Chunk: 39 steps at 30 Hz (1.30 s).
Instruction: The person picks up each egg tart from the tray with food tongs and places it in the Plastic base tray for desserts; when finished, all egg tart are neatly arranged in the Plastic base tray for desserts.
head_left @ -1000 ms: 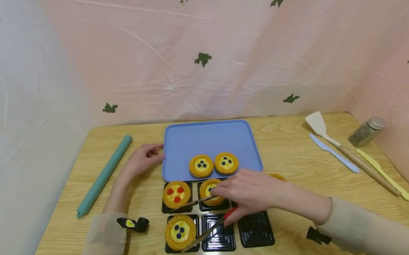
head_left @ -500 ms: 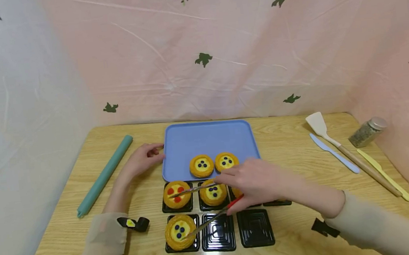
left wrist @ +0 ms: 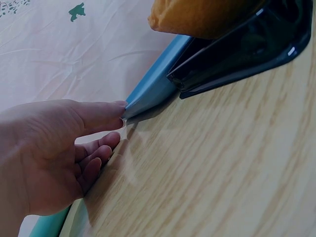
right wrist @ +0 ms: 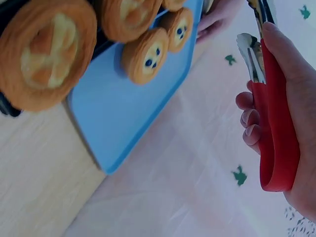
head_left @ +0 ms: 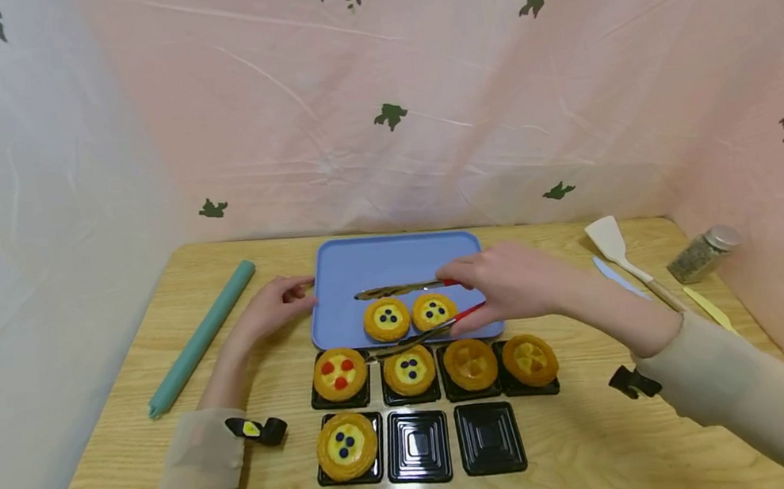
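Observation:
My right hand [head_left: 511, 284] grips red-handled metal tongs [right wrist: 279, 148], arms spread, above the front of the blue tray [head_left: 340, 270]. Two blueberry-topped tarts [head_left: 387, 319] sit side by side on the tray, between the tong arms [head_left: 397, 289] in the head view. The fingertips of my left hand [head_left: 273, 309] touch the tray's left edge; in the left wrist view its other fingers hang loosely curled below. In front of the tray, a strawberry tart [head_left: 339, 374], a blueberry tart [head_left: 409, 370] and two tarts with a light cross pattern [head_left: 471, 364] sit on black square bases.
Another blueberry tart [head_left: 346, 446] stands on a base at front left, beside two bare black bases [head_left: 418, 446]. A teal rolling pin [head_left: 201, 340] lies at left. At right are a white spatula [head_left: 606, 238], a blue knife [head_left: 618, 276], a yellow knife [head_left: 707, 308] and a spice jar [head_left: 704, 254].
My right hand has moved the spread tongs up and to the right, from over the front tarts to around the tarts on the tray. My left hand has stayed at the tray's edge.

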Each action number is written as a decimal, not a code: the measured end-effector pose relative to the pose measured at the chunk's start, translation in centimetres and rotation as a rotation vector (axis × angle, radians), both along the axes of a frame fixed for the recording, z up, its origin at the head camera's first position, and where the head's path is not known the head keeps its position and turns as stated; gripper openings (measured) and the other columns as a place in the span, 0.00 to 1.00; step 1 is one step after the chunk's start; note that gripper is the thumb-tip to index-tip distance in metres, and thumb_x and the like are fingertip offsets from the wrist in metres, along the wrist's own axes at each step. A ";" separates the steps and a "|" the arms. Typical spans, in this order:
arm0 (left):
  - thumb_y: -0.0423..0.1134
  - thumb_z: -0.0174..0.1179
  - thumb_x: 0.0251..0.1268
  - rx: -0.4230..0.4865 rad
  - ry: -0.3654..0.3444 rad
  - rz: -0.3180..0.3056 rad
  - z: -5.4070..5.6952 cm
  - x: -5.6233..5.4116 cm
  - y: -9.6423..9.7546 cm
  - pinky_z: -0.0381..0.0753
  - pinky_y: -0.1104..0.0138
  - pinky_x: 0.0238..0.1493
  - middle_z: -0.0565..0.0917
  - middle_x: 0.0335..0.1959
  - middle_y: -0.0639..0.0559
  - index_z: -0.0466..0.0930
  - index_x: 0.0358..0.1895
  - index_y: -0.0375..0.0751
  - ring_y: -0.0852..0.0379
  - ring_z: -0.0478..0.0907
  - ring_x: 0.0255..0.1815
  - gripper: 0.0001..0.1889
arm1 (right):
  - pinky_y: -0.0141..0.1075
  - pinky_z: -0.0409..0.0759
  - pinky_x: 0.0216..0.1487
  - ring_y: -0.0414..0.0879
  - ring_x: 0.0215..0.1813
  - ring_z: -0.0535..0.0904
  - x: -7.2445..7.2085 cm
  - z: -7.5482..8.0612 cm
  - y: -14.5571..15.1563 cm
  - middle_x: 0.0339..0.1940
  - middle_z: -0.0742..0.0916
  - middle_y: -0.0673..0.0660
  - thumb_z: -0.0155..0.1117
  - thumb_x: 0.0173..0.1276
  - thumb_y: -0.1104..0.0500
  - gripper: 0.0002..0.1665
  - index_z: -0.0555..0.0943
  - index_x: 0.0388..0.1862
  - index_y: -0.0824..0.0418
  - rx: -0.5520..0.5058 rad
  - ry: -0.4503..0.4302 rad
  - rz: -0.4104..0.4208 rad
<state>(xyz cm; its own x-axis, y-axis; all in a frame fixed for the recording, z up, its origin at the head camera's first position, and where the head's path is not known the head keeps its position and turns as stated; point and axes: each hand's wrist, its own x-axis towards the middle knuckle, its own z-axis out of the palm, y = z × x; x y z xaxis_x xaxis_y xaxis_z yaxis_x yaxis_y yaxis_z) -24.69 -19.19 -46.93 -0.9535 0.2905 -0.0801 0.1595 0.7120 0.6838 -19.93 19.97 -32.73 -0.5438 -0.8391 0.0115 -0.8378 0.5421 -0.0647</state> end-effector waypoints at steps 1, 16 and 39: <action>0.44 0.62 0.74 -0.003 0.000 0.000 0.0 0.0 0.0 0.73 0.60 0.50 0.82 0.49 0.39 0.74 0.72 0.36 0.48 0.76 0.47 0.28 | 0.33 0.77 0.31 0.39 0.30 0.80 -0.4 -0.1 0.2 0.38 0.88 0.47 0.72 0.60 0.30 0.38 0.82 0.58 0.56 0.003 -0.002 -0.006; 0.44 0.62 0.74 -0.008 0.000 0.004 -0.2 -0.2 0.0 0.73 0.60 0.50 0.82 0.48 0.39 0.74 0.71 0.35 0.48 0.76 0.46 0.27 | 0.33 0.69 0.29 0.38 0.25 0.70 -3.5 -1.4 1.0 0.28 0.80 0.44 0.73 0.58 0.29 0.33 0.82 0.46 0.53 0.066 -0.067 -0.117; 0.45 0.63 0.74 0.013 -0.003 0.007 -0.5 -1.1 -0.3 0.73 0.60 0.51 0.82 0.49 0.39 0.75 0.71 0.36 0.48 0.76 0.48 0.27 | 0.32 0.75 0.29 0.37 0.26 0.75 -4.3 -4.3 0.4 0.40 0.91 0.53 0.71 0.60 0.29 0.38 0.84 0.53 0.57 0.133 -0.080 -0.146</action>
<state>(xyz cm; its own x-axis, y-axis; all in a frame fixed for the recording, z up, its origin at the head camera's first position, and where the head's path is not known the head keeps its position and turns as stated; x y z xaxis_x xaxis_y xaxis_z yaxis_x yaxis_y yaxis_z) -25.80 -19.49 -47.42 -0.9552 0.2851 -0.0792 0.1526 0.7040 0.6936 -24.21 20.33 -37.00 -0.6544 -0.7427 -0.1420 -0.7449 0.6654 -0.0478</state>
